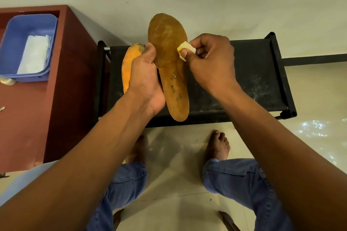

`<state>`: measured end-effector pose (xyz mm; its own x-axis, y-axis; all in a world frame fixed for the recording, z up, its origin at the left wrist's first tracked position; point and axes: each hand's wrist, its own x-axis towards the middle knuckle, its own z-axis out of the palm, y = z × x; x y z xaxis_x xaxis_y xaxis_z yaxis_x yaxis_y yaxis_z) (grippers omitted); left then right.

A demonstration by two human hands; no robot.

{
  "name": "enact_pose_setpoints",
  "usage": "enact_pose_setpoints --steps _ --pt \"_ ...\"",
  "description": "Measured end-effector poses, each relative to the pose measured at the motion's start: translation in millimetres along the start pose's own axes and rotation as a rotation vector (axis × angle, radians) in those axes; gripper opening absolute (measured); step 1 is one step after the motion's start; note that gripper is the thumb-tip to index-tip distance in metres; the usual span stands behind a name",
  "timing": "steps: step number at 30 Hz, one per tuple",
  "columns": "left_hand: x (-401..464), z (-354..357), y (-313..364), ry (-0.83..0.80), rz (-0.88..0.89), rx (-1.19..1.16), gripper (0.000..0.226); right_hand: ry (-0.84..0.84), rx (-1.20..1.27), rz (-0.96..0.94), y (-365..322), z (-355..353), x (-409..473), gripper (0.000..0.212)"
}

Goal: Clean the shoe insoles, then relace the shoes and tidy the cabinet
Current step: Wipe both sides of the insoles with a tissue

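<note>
My left hand [145, 78] grips two insoles at their middle. The brown insole [169, 50] faces me, toe end up, with dark specks of dirt near its heel. Behind it to the left, the orange insole [129, 63] shows its edge. My right hand [208, 60] pinches a small pale yellow sponge [185, 49] and holds it against the brown insole's right edge, at the narrow waist.
A low black shoe rack [253, 73] with a dusty fabric shelf stands under the hands. At left, a dark red cabinet [62, 73] carries a blue tub [16, 35] holding a folded white cloth [34, 53]. My bare feet and jeans-clad knees are below, on a pale tiled floor.
</note>
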<state>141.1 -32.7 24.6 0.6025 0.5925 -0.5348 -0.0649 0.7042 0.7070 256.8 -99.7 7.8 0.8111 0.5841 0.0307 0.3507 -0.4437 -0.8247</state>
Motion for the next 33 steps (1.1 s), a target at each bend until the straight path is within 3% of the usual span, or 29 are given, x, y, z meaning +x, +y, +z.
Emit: enact_pose_setpoints --steps 6,13,20,33 --pt "16.9 -19.7 15.9 0.038 0.039 -0.097 0.064 -0.173 0.005 -0.067 -1.5 16.2 -17.8 0.011" --pt "10.9 -11.5 12.3 -0.039 0.023 -0.080 0.065 0.003 -0.044 -0.115 -2.1 12.7 -17.3 0.013" --pt "-3.1 8.4 -8.6 -0.140 -0.057 -0.058 0.054 0.177 -0.078 -0.028 3.8 -5.0 1.2 0.011" --pt "4.9 -6.3 9.7 -0.014 -0.034 -0.079 0.063 -0.134 0.009 -0.093 -9.0 15.8 -23.5 0.011"
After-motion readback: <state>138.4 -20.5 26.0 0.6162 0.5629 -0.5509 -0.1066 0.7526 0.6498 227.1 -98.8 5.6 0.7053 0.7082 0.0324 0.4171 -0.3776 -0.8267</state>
